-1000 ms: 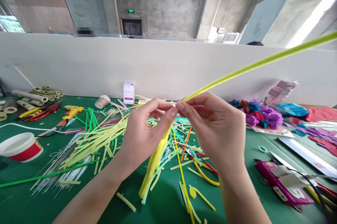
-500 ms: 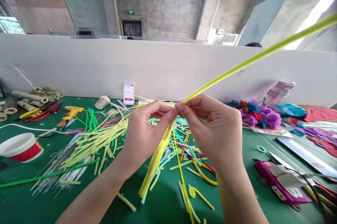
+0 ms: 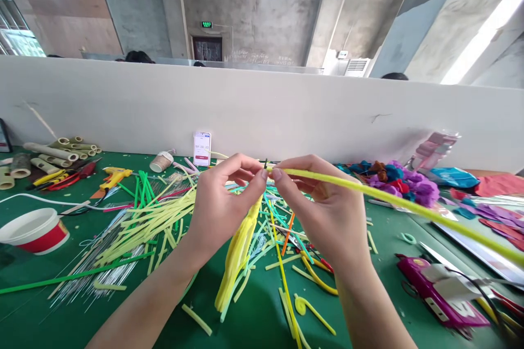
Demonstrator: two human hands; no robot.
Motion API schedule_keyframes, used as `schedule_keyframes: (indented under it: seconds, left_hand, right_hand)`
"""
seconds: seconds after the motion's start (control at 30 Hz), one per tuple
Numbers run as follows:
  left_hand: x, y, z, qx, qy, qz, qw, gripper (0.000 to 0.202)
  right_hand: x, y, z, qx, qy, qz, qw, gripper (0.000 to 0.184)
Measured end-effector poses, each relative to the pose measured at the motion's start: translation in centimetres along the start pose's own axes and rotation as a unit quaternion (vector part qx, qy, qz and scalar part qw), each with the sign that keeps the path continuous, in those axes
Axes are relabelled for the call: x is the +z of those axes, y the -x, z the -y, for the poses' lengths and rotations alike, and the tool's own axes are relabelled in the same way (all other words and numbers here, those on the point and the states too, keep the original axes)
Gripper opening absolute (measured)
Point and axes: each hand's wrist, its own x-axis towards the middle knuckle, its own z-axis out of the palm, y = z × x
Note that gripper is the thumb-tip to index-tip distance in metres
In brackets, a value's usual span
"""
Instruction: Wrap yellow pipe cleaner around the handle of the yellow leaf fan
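My left hand [image 3: 223, 207] is closed in a pinch at the top of a bundle of yellow pipe cleaners [image 3: 238, 256], which hangs down toward the table. A thin dark tip sticks up between the two hands. Close beside it, my right hand [image 3: 331, 218] pinches a long yellow pipe cleaner [image 3: 393, 200] near its end, where it meets the bundle's top. That strip runs over the right hand and out past the right edge. The fingers hide how strip and bundle join.
Cut pipe cleaners [image 3: 151, 223] and thin wires [image 3: 106, 275] cover the green table. At left stand a paper cup [image 3: 35, 231] and a glue gun [image 3: 114, 177]. A phone [image 3: 202, 149] leans on the white partition [image 3: 262, 108]. A purple power strip [image 3: 440, 294] lies right.
The long yellow pipe cleaner has swung from pointing up and right to sloping down and right across my right hand. The dark tip now shows between my fingertips.
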Motion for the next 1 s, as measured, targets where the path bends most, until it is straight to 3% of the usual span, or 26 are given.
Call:
schedule_keyframes:
  seconds: [0.17,0.3,0.5,0.7,0.83,1.0]
  left_hand:
    - [-0.9,-0.4,1.2,-0.058,0.093,0.026,0.994,0.013]
    - [-1.2,-0.7,2.0,-0.098,0.152,0.034,0.983,0.016]
    - [-1.2,-0.9,3.0,-0.096,0.205,0.035,0.974,0.011]
    - [-1.4,-0.7,2.8,-0.077,0.162,0.037,0.983,0.012]
    - [-1.3,-0.6,2.5,-0.081,0.174,0.055,0.98,0.013]
    - [-1.0,-0.4,2.5,-0.09,0.205,0.092,0.97,0.015]
  right_hand:
    - [0.5,-0.3,-1.1,-0.005,-0.037,0.019,0.999,0.004]
    - [1.0,-0.6,-1.9,0.045,-0.125,0.041,0.99,0.007]
    - [1.5,-1.0,-3.4,0.116,-0.247,0.086,0.958,0.014]
    - [1.8,-1.2,-3.9,0.146,-0.287,0.121,0.939,0.015]
    - [1.7,-1.1,-3.4,0.114,-0.287,0.074,0.948,0.01]
    - [1.1,-1.0,-2.5,0.008,-0.171,0.025,0.985,0.005]
